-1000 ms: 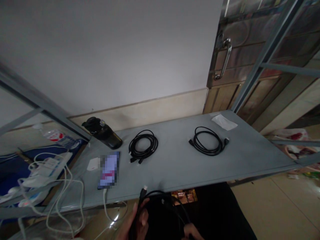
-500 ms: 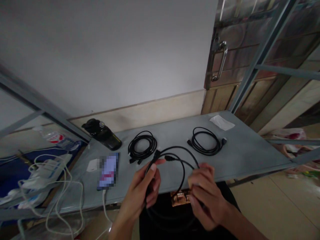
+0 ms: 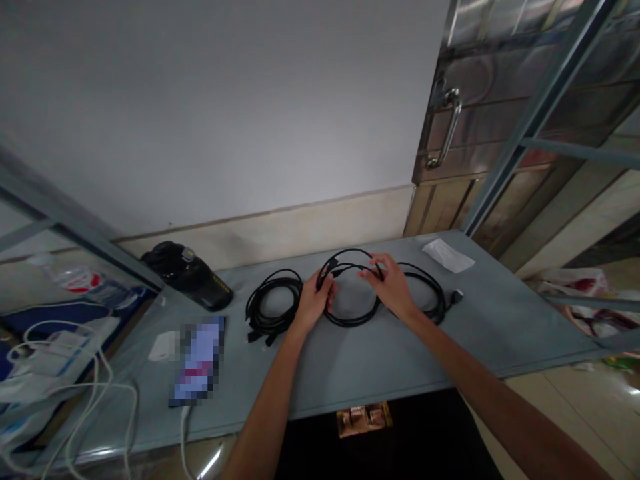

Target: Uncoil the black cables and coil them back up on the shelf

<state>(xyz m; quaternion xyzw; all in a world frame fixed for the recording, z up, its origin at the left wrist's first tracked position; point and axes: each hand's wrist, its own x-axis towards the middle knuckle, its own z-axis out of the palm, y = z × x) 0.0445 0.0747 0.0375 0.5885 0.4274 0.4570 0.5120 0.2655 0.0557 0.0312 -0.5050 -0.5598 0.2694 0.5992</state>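
A looped black cable (image 3: 350,323) is between my hands over the middle of the table, its lower curve at the tabletop. My left hand (image 3: 316,299) grips the loop's left side near a connector. The fingers of my right hand (image 3: 387,280) close on its right side. Left of it lies a thicker coil of black cable (image 3: 254,308), close to my left hand. Another black cable coil (image 3: 440,293) lies to the right, partly hidden behind my right hand, with a plug at its right end.
A black bottle (image 3: 190,275) lies at the back left of the grey table (image 3: 350,380). Nearer sits a phone (image 3: 197,363) with a white cord. White paper (image 3: 449,255) lies at the back right. White cables (image 3: 95,373) tangle at left, and metal posts (image 3: 540,113) flank the table.
Both hands have moved forward from above my lap to the table, carrying the looped cable to a spot between the two coils. The view has shifted slightly.
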